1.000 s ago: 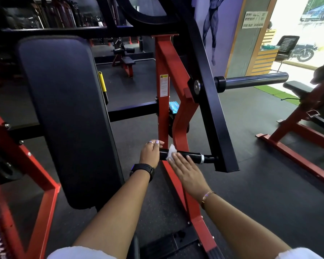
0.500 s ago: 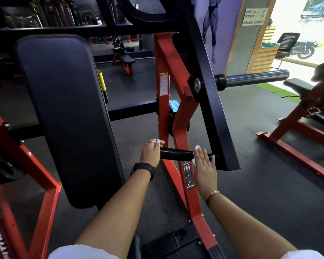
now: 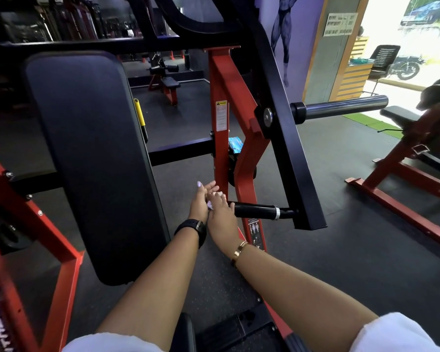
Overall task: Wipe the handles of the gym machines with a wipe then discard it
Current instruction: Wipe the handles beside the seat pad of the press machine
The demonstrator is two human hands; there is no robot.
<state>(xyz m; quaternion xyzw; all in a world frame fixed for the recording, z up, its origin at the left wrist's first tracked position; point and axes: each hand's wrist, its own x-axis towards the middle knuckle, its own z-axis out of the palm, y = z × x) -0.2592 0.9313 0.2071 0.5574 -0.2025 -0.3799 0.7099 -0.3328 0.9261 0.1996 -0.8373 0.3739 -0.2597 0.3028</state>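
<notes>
The black handle (image 3: pixel 255 211) sticks out leftward from the machine's black lever arm (image 3: pixel 287 138). My right hand (image 3: pixel 220 214) covers the handle's free left end, fingers curled over it. A small bit of the white wipe (image 3: pixel 210 206) shows at the hand's left edge, held under the fingers. Touching my right hand on its left side is my left hand (image 3: pixel 201 200), with fingers stretched forward and thumb up, holding nothing that I can see. The end of the handle itself is hidden under my right hand.
A large black back pad (image 3: pixel 87 153) stands at the left. Red frame posts (image 3: pixel 221 158) rise just behind my hands. A steel weight peg (image 3: pixel 341 107) juts right from the lever arm. Another red machine (image 3: pixel 404 179) stands at the right on dark rubber floor (image 3: pixel 341 250).
My right hand slid the wipe leftward along the handle, from beside the lever arm to its free end. My left hand let go of that end and opened.
</notes>
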